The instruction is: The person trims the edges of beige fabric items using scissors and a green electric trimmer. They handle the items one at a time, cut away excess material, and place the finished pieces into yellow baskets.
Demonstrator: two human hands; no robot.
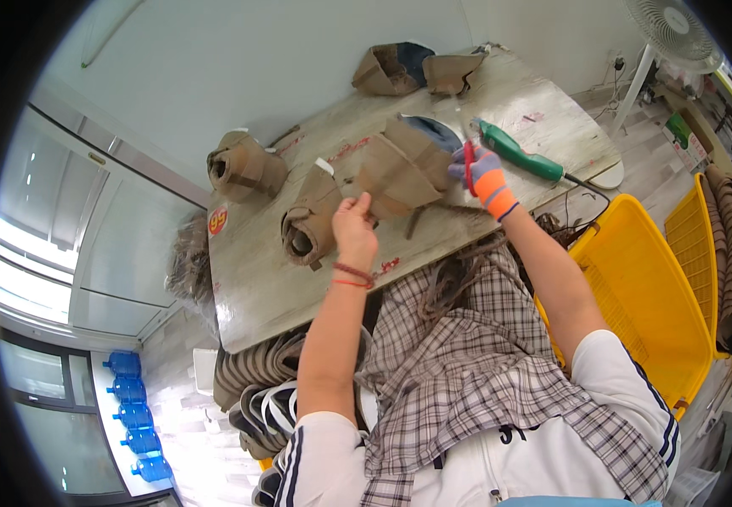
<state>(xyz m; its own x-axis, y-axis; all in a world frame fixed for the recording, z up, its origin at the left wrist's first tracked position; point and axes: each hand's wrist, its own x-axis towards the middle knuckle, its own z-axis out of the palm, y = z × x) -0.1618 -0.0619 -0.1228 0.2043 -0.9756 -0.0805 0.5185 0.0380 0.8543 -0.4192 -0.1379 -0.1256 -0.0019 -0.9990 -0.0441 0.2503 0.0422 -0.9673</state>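
Note:
A folded brown fabric piece (396, 169) with a dark blue lining stands on the table in front of me. My left hand (356, 226), bare with bracelets at the wrist, pinches its lower left edge. In an orange and purple glove, my right hand (482, 176) is closed round a red-handled pair of scissors (469, 160) at the piece's right side. The blades are hard to make out. Left of my left hand sits a rolled brown fabric piece (307, 224). A green corded hand tool (518, 152) lies just beyond my right hand.
The pale worn table (256, 296) also bears another rolled piece (248, 169) at left and lined brown pieces (393, 69) at the back. A yellow basket (645, 296) stands at right, below a white fan (674, 29). Stacked pieces (256, 367) are under the table's front edge.

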